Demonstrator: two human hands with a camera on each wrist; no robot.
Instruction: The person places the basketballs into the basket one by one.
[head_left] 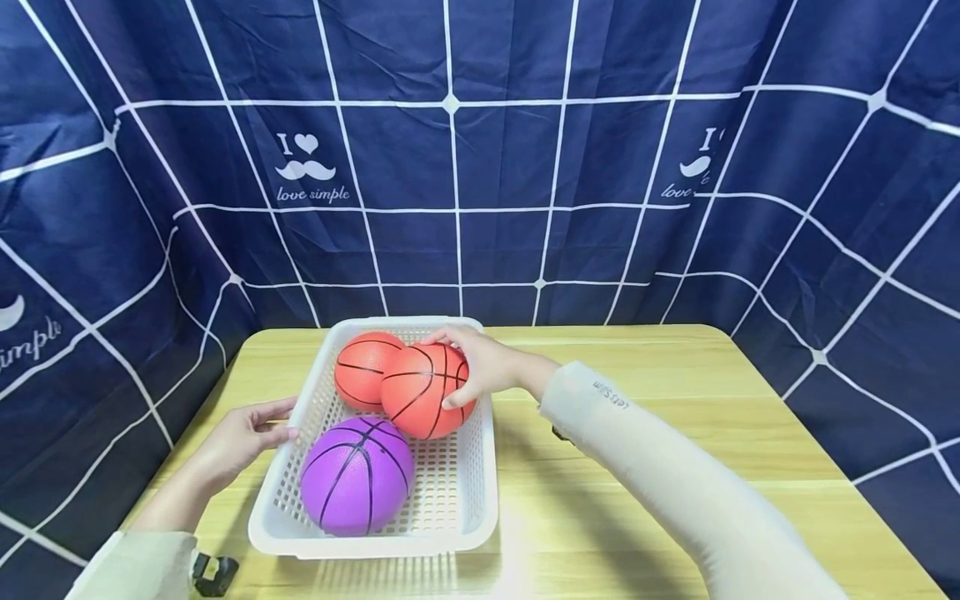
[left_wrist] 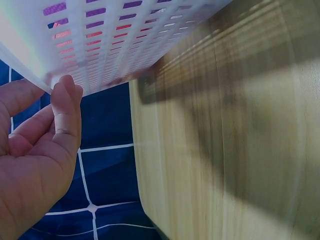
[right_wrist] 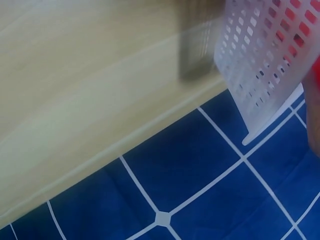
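A white plastic basket (head_left: 373,546) with perforated walls holds a purple basketball (head_left: 357,477) at its near left and an orange basketball (head_left: 362,371) at its far left. My right hand (head_left: 483,367) grips a second orange basketball (head_left: 420,392) at the basket's right side, thumb on the near face and fingers over the far one. This ball overlaps the other orange one in the head view. On the left, my left hand (head_left: 243,437) pinches the basket's rim; the left wrist view shows the fingers (left_wrist: 67,107) at that edge. Most of the right hand is outside the right wrist view.
The basket stands on the left part of a light wood table (head_left: 637,467) with rounded corners. Dark blue cloth (head_left: 502,183) with white grid lines hangs behind the table and along both sides.
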